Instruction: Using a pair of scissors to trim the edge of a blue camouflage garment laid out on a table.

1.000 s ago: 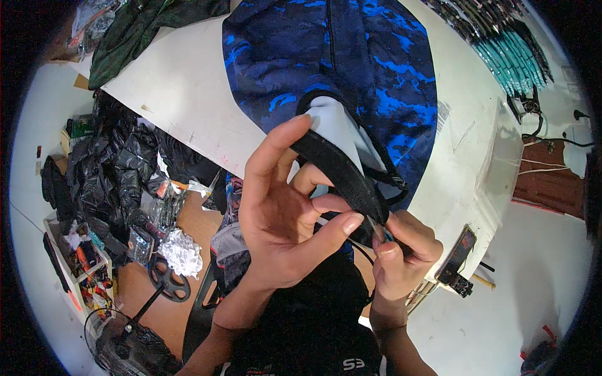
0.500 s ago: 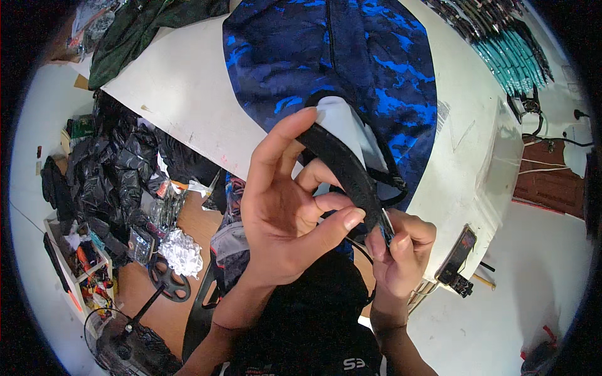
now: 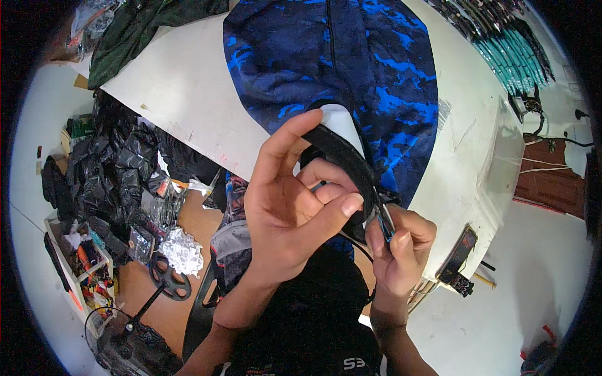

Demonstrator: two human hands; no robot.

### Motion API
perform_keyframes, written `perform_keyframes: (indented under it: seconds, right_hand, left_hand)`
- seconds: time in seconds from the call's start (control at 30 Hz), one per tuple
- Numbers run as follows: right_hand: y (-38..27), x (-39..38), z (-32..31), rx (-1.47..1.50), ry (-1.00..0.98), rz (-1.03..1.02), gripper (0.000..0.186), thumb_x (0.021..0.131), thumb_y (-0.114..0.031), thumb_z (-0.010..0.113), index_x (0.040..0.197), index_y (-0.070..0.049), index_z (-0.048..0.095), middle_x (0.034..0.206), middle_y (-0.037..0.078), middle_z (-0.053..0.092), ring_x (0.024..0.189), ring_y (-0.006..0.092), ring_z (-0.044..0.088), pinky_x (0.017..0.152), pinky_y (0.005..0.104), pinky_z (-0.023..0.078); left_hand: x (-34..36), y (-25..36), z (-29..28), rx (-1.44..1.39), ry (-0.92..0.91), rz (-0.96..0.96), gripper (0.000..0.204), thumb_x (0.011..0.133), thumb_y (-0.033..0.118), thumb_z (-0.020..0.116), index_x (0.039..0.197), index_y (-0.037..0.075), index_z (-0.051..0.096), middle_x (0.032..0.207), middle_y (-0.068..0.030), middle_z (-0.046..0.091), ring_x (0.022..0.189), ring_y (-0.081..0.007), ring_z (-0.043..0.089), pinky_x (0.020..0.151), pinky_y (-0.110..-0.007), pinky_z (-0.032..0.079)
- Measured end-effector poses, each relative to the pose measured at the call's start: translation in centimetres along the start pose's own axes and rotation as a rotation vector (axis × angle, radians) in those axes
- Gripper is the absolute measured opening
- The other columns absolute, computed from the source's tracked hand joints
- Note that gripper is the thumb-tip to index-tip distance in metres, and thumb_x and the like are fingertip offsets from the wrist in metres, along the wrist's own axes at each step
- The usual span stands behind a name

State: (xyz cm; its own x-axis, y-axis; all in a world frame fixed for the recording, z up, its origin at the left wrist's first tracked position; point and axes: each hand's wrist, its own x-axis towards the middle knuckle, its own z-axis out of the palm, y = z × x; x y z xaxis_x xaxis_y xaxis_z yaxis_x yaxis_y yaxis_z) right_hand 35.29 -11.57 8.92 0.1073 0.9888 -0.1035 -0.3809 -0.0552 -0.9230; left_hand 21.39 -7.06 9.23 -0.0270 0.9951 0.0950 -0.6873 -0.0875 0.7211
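Note:
A blue camouflage garment point(image 3: 282, 66) with a dark line down its middle spreads over the table, its near end raised toward me. My left hand point(image 3: 276, 219) is closed on the garment's black band point(image 3: 342, 153), forefinger at the far end and thumb near the other. White inner cloth point(image 3: 342, 122) shows beyond the band. In my right hand point(image 3: 404, 250), thumb and fingers pinch slim metal thread snips point(image 3: 385, 220), blades pointing up along the band's near end. Fingers hide their handle, and I cannot tell whether the blades touch the cloth.
The white table point(image 3: 182, 94) reaches out on both sides. A dark phone-like device point(image 3: 458, 254) lies at its right edge. Black plastic bags point(image 3: 119, 169) pile up at left, above an open drawer box point(image 3: 81, 263). Packed turquoise items point(image 3: 511, 56) are stacked far right.
The black band has bent lower and the white inner cloth shows less. The metal snips have come further into sight beside the band. Both hands stay nearly in place.

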Motion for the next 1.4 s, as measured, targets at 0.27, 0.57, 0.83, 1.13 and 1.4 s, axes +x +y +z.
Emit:
perform_keyframes:
  seconds: [0.27,0.57,0.83,1.13,1.4]
  right_hand:
    - [0.2,-0.1,-0.2,-0.105,-0.002,-0.036,0.03,0.075,-0.014,0.074,0.095,0.007,0.065,0.086,0.017,0.066,0.074,0.016,0.061,0.067,0.0261,0.047]
    - [2.2,0.9,-0.7,-0.046,0.013,0.035,0.025,0.081,-0.01,0.068,0.1,0.006,0.063,0.08,0.01,0.064,0.062,0.0083,0.054,0.057,0.0191,0.042]
    - [5.8,2.7,-3.4,0.272,-0.108,0.464,0.033,0.092,-0.031,0.052,0.106,-0.001,0.057,0.064,0.002,0.049,0.041,0.0022,0.029,0.038,0.0177,0.021]
    - [5.9,2.5,-3.1,0.378,-0.169,0.369,0.045,0.094,-0.044,0.042,0.106,-0.002,0.055,0.064,0.003,0.052,0.038,0.0034,0.029,0.037,0.0177,0.024]
    - [5.0,2.2,-2.4,0.209,-0.115,0.206,0.043,0.094,-0.04,0.045,0.108,0.0,0.054,0.063,0.002,0.052,0.04,0.0026,0.03,0.038,0.0168,0.022]
  left_hand:
    - [0.1,-0.5,0.0,0.01,0.108,-0.048,0.065,0.073,-0.017,0.062,0.13,-0.007,0.032,0.122,-0.0145,0.043,0.088,-0.0124,0.057,0.074,-0.023,0.048]
    - [0.5,-2.6,-1.5,0.158,0.067,0.024,0.041,0.079,-0.01,0.06,0.117,0.0,0.049,0.102,-0.0074,0.056,0.099,-0.0138,0.054,0.082,-0.025,0.046]
    - [-1.2,-4.3,-5.4,0.407,0.082,-0.378,0.037,0.091,0.01,0.055,0.125,0.001,0.043,0.096,-0.01,0.062,0.09,-0.014,0.059,0.077,-0.025,0.046]
    - [-0.5,-3.0,-4.1,0.379,-0.158,-0.379,0.058,0.079,-0.005,0.063,0.131,0.003,0.038,0.102,-0.0132,0.063,0.086,-0.0108,0.057,0.075,-0.023,0.047]
    - [-0.6,-2.7,-4.7,0.295,-0.14,-0.295,0.05,0.079,-0.011,0.057,0.127,0.002,0.048,0.121,-0.0116,0.05,0.087,-0.0077,0.051,0.079,-0.02,0.043]
